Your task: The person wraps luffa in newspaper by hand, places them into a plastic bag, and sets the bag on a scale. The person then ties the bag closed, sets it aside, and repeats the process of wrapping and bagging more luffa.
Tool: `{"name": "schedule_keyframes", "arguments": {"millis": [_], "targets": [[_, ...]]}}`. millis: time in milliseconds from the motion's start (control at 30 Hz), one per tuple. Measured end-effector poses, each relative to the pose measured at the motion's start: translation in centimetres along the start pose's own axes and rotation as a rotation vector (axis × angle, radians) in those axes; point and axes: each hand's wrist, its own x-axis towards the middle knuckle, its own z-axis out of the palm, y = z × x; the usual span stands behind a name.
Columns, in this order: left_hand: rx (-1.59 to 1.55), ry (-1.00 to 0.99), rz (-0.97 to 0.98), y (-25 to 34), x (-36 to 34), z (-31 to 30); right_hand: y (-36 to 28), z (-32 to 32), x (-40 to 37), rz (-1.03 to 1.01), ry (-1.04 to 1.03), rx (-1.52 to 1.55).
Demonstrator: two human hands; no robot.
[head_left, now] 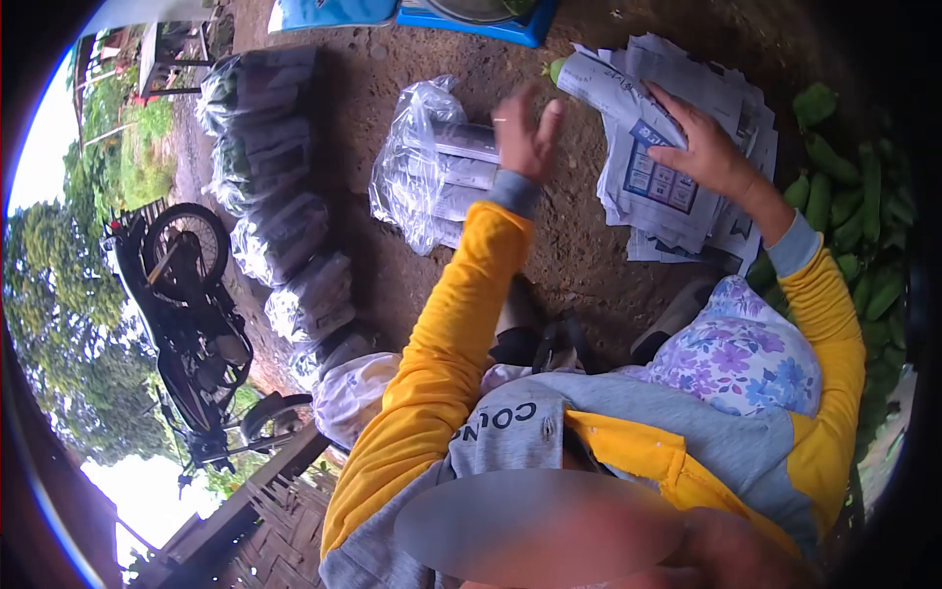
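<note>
My right hand [702,147] is closed around a newspaper roll [613,88], its thumb lying across the printed sheet. From the roll's left end pokes the light green tip [556,71] of a vegetable; the rest of it is hidden in the paper. Under the roll lies a stack of newspaper sheets [731,98] on the ground. My left hand [528,134] is raised beside a clear plastic bag [412,167], thumb apart from the fingers, which are slightly blurred; nothing shows in it. Several paper-wrapped rolls [466,172] lie in the bag's mouth.
A pile of long green vegetables [849,206] lies at the right. Filled plastic bags [280,236] form a row on the left. A blue scale [481,25] stands at the top edge. A motorcycle [182,324] is parked farther left, and floral cloth [736,353] covers my knee.
</note>
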Motion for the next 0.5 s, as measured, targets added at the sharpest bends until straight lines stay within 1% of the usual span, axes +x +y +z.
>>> {"name": "schedule_keyframes", "arguments": {"millis": [33,100,133,167,200,233,300,333,367,433,467,500], "targets": [[0.602,0.156,0.157,-2.1,0.2,-2.7,-0.8,-0.8,1.1,-0.036,-0.084,-0.081],[1.118,0.237,-0.008,-3.4,0.9,-7.7,-3.1,-1.5,3.5,-0.105,-0.247,-0.248],[1.054,0.160,-0.185,-4.8,1.1,-9.3,-4.5,-0.8,4.5,-0.133,-0.307,-0.261],[0.980,0.083,-0.355,-6.9,1.7,-10.5,-5.6,0.3,5.7,-0.204,-0.356,-0.338],[0.836,-0.008,-0.542,-9.6,2.7,-11.3,-6.2,2.1,7.1,-0.275,-0.403,-0.418],[0.794,0.040,-0.451,-10.4,3.0,-12.1,-6.6,4.1,8.3,-0.341,-0.451,-0.496],[0.710,0.131,-0.273,-11.3,3.5,-12.9,-6.3,9.0,10.7,-0.471,-0.403,-0.544],[0.654,0.206,-0.218,-11.0,3.6,-13.2,-6.5,11.3,12.1,-0.443,-0.394,-0.577],[0.622,0.208,-0.175,-10.3,3.6,-13.5,-6.9,13.6,13.3,-0.417,-0.385,-0.607],[0.564,0.205,-0.087,-9.2,3.7,-13.9,-6.8,18.2,15.2,-0.339,-0.232,-0.552],[0.554,0.179,0.037,-9.1,3.8,-13.7,-6.5,19.9,15.8,-0.293,-0.154,-0.517],[0.533,0.147,0.003,-8.7,3.6,-13.2,-6.2,21.2,16.3,-0.256,-0.105,-0.486]]}}
